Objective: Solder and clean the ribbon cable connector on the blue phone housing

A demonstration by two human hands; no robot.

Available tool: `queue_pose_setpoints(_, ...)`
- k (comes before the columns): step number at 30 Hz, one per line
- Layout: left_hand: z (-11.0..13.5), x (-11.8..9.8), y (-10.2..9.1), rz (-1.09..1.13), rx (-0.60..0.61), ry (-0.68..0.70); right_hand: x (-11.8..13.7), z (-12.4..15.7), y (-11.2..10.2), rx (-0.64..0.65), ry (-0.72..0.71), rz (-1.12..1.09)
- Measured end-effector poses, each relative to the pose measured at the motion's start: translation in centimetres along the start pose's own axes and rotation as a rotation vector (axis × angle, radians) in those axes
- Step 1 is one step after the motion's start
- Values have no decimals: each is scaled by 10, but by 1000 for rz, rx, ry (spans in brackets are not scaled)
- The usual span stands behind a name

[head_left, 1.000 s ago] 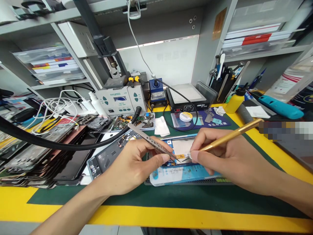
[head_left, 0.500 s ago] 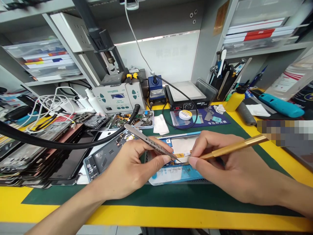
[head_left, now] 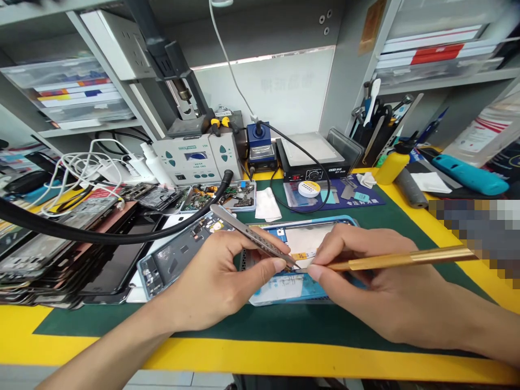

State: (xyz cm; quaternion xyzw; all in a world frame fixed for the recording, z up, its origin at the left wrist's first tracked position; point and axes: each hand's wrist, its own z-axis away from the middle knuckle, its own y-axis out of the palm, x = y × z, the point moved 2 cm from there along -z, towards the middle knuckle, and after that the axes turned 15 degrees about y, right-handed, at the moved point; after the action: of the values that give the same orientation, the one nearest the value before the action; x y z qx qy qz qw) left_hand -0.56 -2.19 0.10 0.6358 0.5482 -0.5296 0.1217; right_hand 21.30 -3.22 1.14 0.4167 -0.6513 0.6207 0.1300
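My left hand is closed around grey metal tweezers, their points angled down to the right. In my right hand is a slim gold-coloured pen-like tool, gripped close to its working end. Both tips come together over the lower part of an opened phone with a pale battery-like area and an orange label. A blue frame surrounds it, and a blue-and-white strip runs along the near side. My fingers hide much of the phone, and I cannot tell whether the tips touch it.
A phone housing lies to the left, beside stacked phone parts. A thick black hose arches across the left side. Behind are a tray of circuit boards, a soldering station and a heating plate.
The gold tool has tilted flatter, and its tip has shifted slightly left toward the tweezer points. My left hand keeps nearly the same hold. The view has shifted a little.
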Motion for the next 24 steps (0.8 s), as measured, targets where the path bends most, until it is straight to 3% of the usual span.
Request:
queue_pose_setpoints(5,0,0,-1,-20,-9,-3,0,-1,0,-14,-52,51)
queue_pose_setpoints(24,0,1,0,26,-15,8,0,0,0,-26,16,10)
